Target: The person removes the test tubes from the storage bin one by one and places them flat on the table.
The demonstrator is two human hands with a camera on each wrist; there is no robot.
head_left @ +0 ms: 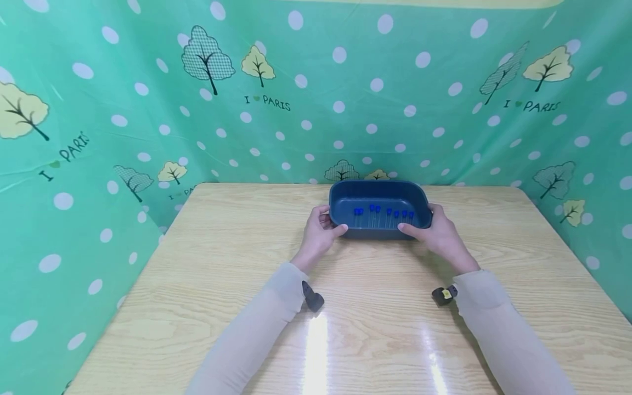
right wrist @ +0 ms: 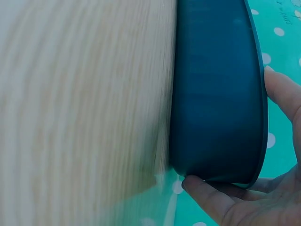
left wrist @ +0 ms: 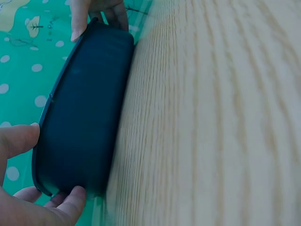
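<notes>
A dark blue rectangular plastic basin (head_left: 380,233) with rounded corners is held between both hands near the far side of the table. My left hand (head_left: 318,233) grips its left end, thumb over the near rim and fingers at the side wall. At the right end, my right hand (head_left: 441,233) grips it likewise, thumb on the rim. Inside lie several small items with bright blue heads (head_left: 389,212) and thin pale stems, too small to name. Both wrist views show the basin's outer wall (left wrist: 84,108) close to the tabletop; whether its base touches the wood I cannot tell.
The light wood-grain table (head_left: 237,241) ends just behind the basin. Green polka-dot cloth (head_left: 306,99) with printed trees hangs behind it and along both sides. A small black device (head_left: 312,297) is strapped at the left wrist, another dark device (head_left: 444,295) at the right.
</notes>
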